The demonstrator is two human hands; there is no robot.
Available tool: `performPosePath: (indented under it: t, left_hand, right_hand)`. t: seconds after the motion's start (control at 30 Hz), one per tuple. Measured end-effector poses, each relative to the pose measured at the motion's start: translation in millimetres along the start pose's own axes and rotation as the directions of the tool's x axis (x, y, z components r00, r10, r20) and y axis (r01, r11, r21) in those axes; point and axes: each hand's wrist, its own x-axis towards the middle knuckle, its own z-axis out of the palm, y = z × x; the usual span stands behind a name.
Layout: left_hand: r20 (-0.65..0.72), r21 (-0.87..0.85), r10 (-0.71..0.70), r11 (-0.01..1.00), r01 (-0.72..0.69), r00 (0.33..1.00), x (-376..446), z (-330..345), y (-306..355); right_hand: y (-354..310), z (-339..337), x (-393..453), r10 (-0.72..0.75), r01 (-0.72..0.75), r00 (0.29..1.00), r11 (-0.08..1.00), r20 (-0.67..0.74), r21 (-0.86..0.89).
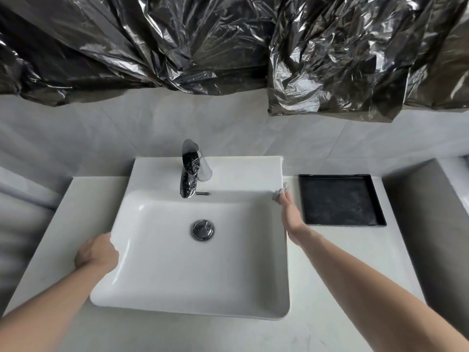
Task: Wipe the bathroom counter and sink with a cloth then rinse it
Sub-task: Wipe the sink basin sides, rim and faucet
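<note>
A white rectangular sink [157,295] stands on a pale counter [330,252], with a chrome drain plug [202,230] in its basin. My right hand [291,214] reaches along the sink's right rim and presses a small grey cloth [280,192] against the rim's far right corner with straight fingers. Most of the cloth is hidden under the fingertips. My left hand [97,251] rests curled on the sink's left rim, its fingers hidden over the edge.
A chrome faucet [189,171] stands at the back of the sink, with no water running. A black tray [340,199] lies on the counter right of my right hand. Crinkled dark plastic sheeting [228,47] hangs above. A grey wall edge [429,224] bounds the counter's right end.
</note>
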Motion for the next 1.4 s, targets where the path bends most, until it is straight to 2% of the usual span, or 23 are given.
performPosePath:
  t: [0.17, 0.43, 0.53, 0.67, 0.77, 0.93, 1.1, 1.3, 1.4]
  left_hand:
    - [-0.010, -0.020, -0.001, 1.000, 0.001, 1.000, -1.8, -0.3, 0.7]
    - [0.021, -0.092, 0.005, 0.996, -0.003, 1.000, -22.7, 2.7, -12.8]
    - [0.046, -0.101, 0.024, 0.995, -0.019, 0.999, -34.5, 6.0, -25.5]
    - [0.071, -0.123, -0.004, 0.992, 0.013, 0.997, -50.2, 8.3, -37.5]
    - [0.090, -0.126, -0.025, 0.991, 0.036, 0.996, -64.5, 10.8, -36.5]
    - [0.121, -0.180, -0.072, 0.979, 0.093, 0.990, -79.0, 13.2, -38.6]
    - [0.130, -0.230, -0.051, 0.970, 0.080, 0.990, -80.6, 11.5, -40.1]
    - [0.102, -0.240, -0.027, 0.969, 0.051, 0.994, -69.7, 20.3, -50.9]
    - [0.085, -0.243, 0.000, 0.970, 0.021, 0.996, -76.8, 15.8, -48.6]
  right_hand:
    - [28.1, 0.0, -94.8, 0.032, -0.032, 0.999, 0.999, 0.037, 0.009]
    - [89.6, -4.8, -210.9, 0.063, -0.054, 0.996, 0.989, 0.060, -0.136]
    - [93.8, -6.1, -203.0, 0.053, -0.041, 0.997, 0.979, 0.057, -0.199]
    - [75.3, -4.0, -152.4, 0.016, -0.012, 1.000, 0.969, 0.012, -0.248]
    - [64.4, -5.4, -109.3, 0.001, 0.004, 1.000, 0.971, 0.022, -0.238]
    - [83.9, -19.3, -56.4, 0.047, -0.031, 0.995, 0.985, 0.092, -0.168]
    - [62.7, -1.2, -113.3, 0.011, -0.015, 1.000, 0.975, -0.018, -0.221]
    - [88.5, 6.1, -187.2, 0.012, -0.035, 0.995, 0.968, -0.094, -0.249]
    - [108.0, 15.9, -205.3, 0.023, -0.063, 0.980, 0.978, -0.200, -0.198]
